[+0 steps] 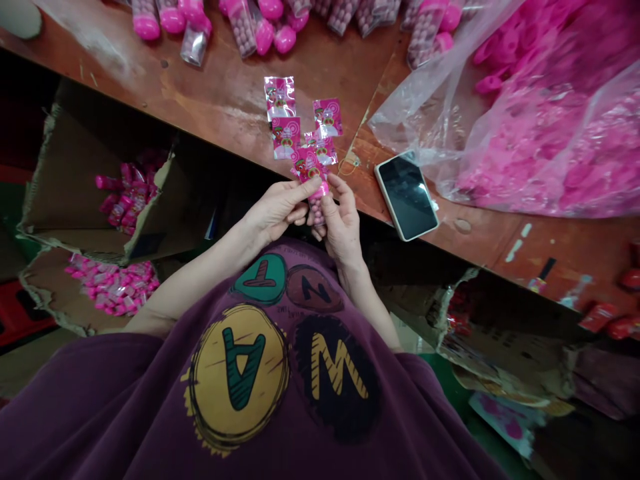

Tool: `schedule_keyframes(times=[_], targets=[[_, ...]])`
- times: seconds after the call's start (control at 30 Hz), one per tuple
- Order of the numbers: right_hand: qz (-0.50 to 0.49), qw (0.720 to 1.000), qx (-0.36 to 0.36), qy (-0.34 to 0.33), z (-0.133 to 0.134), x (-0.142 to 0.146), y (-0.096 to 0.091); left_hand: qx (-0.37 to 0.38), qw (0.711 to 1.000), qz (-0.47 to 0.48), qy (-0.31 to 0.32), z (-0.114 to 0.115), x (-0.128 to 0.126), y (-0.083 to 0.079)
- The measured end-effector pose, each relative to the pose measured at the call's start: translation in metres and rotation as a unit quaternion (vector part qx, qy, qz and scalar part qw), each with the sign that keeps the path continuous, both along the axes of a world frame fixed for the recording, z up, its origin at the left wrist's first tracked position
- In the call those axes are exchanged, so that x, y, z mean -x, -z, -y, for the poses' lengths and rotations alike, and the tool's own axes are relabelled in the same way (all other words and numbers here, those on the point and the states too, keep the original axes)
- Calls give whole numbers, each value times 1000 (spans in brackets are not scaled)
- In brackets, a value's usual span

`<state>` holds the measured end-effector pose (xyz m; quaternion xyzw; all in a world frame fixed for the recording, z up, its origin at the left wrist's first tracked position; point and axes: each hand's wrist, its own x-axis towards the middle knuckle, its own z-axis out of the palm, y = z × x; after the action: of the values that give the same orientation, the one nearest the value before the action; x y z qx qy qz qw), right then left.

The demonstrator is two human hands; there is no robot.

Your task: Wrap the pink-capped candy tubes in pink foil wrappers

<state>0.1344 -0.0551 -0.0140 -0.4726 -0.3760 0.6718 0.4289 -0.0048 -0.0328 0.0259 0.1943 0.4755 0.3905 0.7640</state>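
The tube of pink balls [317, 214] sits between both hands at the near edge of the worktop [215, 93], its cap [321, 189] towards the packets, probably to bring that end within reach. The right hand [345, 227] has its fingers closed around the tube, seemingly to steady it. The left hand [277, 208] appears to pinch a pink packet [306, 162] against the cap, though the overlap hides the exact contact. Loose packets [327, 117] lie just ahead, likely for easy picking; the phone [407, 198] rests aside.
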Motion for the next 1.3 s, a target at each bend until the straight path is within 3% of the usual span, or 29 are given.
schedule_keyframes(times=[0.17, 0.3, 0.47, 0.63, 0.97, 1.07, 1.13, 1.23, 1.3], targets=[[56, 997, -32, 37, 3, 2, -2, -4, 998, -54, -34, 3, -10, -8], [26, 999, -16, -17, 10, -6, -3, 11, 998, -30, -62, 1, -8, -9], [-39, 997, 41, -44, 6, -16, -4, 24, 1000, 10, -6, 6, -8, -2], [-38, 998, 24, -35, 2, -16, -2, 15, 999, 35, 22, 8, -6, 1], [12, 999, -1, -35, 4, 0, 4, 37, 998, 45, -13, 16, -6, 8], [74, 989, -61, -115, -4, 3, 3, 35, 998, 40, -39, 22, 27, 2], [167, 965, -156, -128, -17, 1, 0, 18, 991, 9, -133, 31, 71, -5], [331, 895, -292, -65, -48, -6, -3, 67, 926, -75, -363, 48, 145, -12], [434, 838, -329, -46, -72, -10, -2, 139, 891, -124, -415, 57, 175, -10]])
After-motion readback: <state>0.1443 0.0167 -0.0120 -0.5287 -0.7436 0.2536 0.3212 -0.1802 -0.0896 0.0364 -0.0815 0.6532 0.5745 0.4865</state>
